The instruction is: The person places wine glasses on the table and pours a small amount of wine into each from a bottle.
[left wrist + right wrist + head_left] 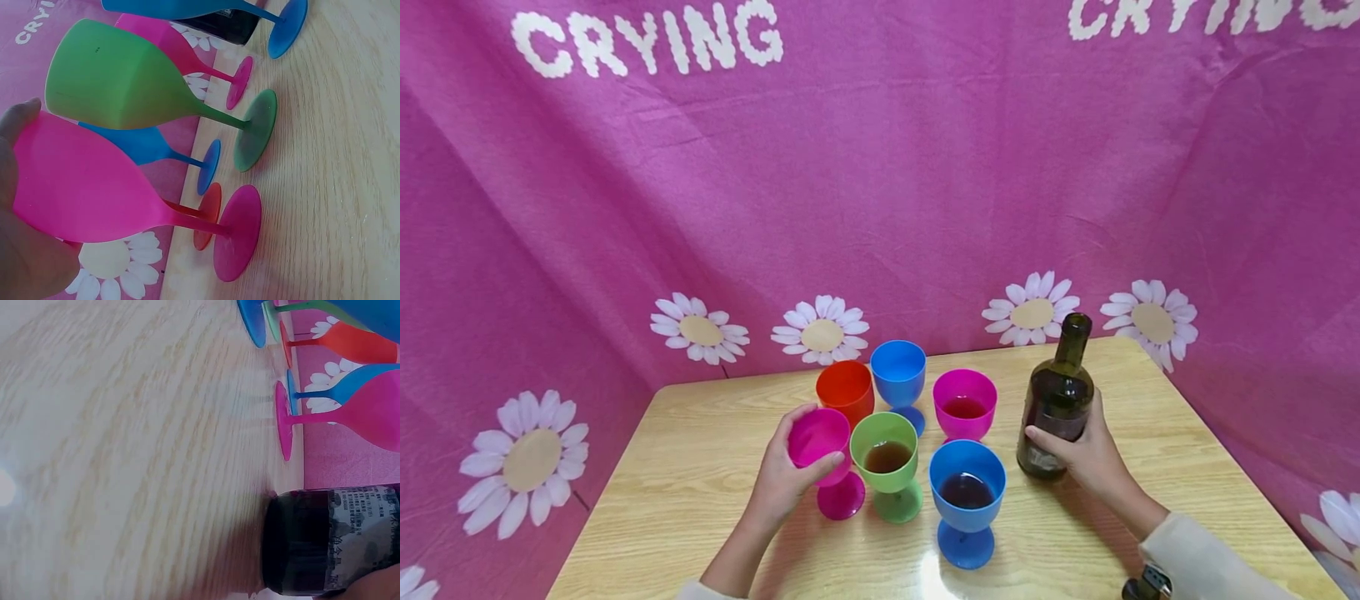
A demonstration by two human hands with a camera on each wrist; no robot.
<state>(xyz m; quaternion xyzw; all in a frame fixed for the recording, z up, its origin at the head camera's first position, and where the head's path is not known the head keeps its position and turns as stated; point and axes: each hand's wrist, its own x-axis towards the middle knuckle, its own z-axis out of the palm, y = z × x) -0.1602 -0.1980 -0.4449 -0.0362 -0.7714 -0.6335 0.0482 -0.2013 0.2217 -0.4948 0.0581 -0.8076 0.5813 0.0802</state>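
Here, the left grip (781, 479) is wrapped round the bowl of an upright magenta goblet (817, 437). Beyond it stands an orange goblet (845, 386); to its right, a lime-green goblet (886, 478), a far blue goblet (898, 372), a second magenta goblet (965, 387) and a near blue goblet (967, 518). Rightmost, the right grip (1090, 457) clasps the body of a dark glass bottle (1058, 398) on the desk (700, 454).

Pale wood-grain table (700, 450) under six goblets (891, 480) and a bottle (1058, 400)
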